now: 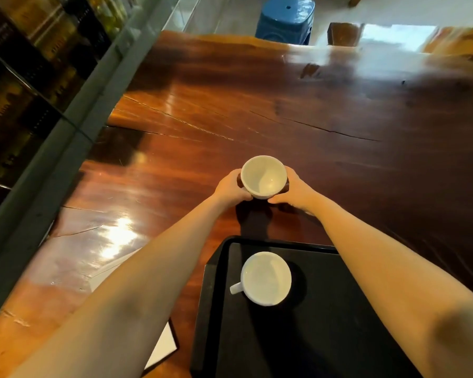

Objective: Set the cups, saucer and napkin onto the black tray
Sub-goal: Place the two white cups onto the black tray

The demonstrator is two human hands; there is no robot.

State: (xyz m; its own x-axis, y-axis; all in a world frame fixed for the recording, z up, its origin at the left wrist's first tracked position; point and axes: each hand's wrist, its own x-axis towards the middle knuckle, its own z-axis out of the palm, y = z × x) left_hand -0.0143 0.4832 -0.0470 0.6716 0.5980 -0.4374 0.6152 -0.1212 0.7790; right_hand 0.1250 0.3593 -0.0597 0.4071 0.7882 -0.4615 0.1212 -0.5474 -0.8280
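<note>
A white cup (264, 177) is on or just above the wooden table beyond the black tray (325, 309). My left hand (231, 188) and my right hand (295, 190) are wrapped around its sides, one on each. Beneath that cup a dark round shape shows, possibly a saucer, mostly hidden by my fingers. A second white cup (265, 278) with its handle pointing left stands on the tray's far left part. A white napkin (163, 347) lies on the table left of the tray, largely covered by my left forearm.
The glossy wooden table (284, 110) stretches far ahead and to the right. A glass partition with a grey frame (66, 137) runs along the left edge. A blue stool (284, 19) stands beyond the table's far end.
</note>
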